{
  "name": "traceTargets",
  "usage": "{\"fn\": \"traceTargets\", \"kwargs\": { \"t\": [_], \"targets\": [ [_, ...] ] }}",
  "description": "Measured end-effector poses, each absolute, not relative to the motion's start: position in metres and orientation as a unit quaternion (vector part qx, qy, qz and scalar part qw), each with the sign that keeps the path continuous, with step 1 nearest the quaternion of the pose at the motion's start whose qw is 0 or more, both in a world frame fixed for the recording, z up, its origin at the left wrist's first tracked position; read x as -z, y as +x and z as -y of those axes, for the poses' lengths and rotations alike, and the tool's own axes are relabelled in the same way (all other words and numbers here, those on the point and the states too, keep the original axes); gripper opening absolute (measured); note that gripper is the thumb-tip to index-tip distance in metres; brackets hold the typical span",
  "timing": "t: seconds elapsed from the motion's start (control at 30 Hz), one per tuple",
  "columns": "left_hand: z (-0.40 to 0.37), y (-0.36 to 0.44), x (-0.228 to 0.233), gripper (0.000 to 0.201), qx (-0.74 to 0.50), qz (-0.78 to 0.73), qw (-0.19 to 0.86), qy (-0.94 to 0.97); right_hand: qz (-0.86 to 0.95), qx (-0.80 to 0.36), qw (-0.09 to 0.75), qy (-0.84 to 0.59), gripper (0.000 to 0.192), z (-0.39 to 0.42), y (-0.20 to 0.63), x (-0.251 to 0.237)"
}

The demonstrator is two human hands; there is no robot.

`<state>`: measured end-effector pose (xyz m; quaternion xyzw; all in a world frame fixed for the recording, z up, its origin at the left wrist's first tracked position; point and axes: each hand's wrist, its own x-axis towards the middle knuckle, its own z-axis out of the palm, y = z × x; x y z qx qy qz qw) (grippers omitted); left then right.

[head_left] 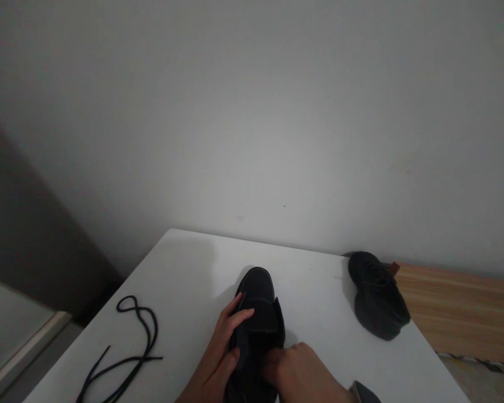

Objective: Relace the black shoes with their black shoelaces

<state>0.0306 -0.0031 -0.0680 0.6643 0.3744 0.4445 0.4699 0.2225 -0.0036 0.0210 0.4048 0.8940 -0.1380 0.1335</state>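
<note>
Head view: white table (185,268) against a plain wall.
Left hand (222,350): fingers spread along the left side of the black shoe (258,302), mid-table, toe pointing away.
Right hand (302,372): fingers curled on the shoe's opening.
Lace (138,336): loose, far left.
Second shoe (376,296): right edge.

The only view came from a camera worn on the person's head, looking forward and somewhat down across a white rectangular table (185,268) toward a plain pale grey wall (252,112) that filled the upper two thirds of the frame. The table ran away from the viewer, its far edge meeting the wall. The camera sat close above the near end, so the left hand (218,352) and the right hand (302,372) were cut off at the bottom edge. No second view overlapped it.
</note>
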Motion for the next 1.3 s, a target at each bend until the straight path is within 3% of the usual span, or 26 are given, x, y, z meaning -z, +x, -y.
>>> {"fn": "traceTargets", "kwargs": {
  "t": [0.2, 0.53, 0.73, 0.9, 1.0, 1.07, 1.17, 1.3],
  "targets": [
    [0.005, 0.032, 0.066, 0.046, -0.446, -0.388, 0.469, 0.656, -0.876, 0.200, 0.125, 0.420, 0.029, 0.001, 0.222, -0.030],
    [0.008, 0.039, 0.064, 0.049, -0.453, -0.396, 0.442, 0.665, -0.883, 0.164, 0.162, 0.409, 0.029, 0.002, 0.218, -0.029],
    [0.011, 0.037, 0.058, 0.050, -0.397, -0.429, 0.440, 0.682, -0.900, 0.172, 0.059, 0.397, 0.038, 0.010, 0.228, -0.018],
    [0.016, 0.036, 0.041, 0.051, -0.374, -0.456, 0.433, 0.682, -0.881, 0.222, 0.056, 0.415, 0.036, 0.010, 0.225, -0.026],
    [0.017, 0.022, 0.025, 0.061, -0.349, -0.478, 0.430, 0.682, -0.871, 0.250, 0.031, 0.421, 0.045, 0.011, 0.223, -0.028],
    [0.015, 0.001, 0.017, 0.063, -0.329, -0.498, 0.398, 0.697, -0.871, 0.257, 0.010, 0.419, 0.060, 0.013, 0.227, -0.024],
    [0.010, -0.047, 0.013, 0.045, -0.310, -0.570, 0.271, 0.711, -0.879, 0.256, -0.020, 0.403, 0.079, 0.017, 0.241, -0.012],
    [0.012, -0.110, 0.019, 0.027, -0.183, -0.657, 0.156, 0.714, -0.869, 0.256, -0.139, 0.399, 0.078, 0.027, 0.266, -0.003]
  ]
}}
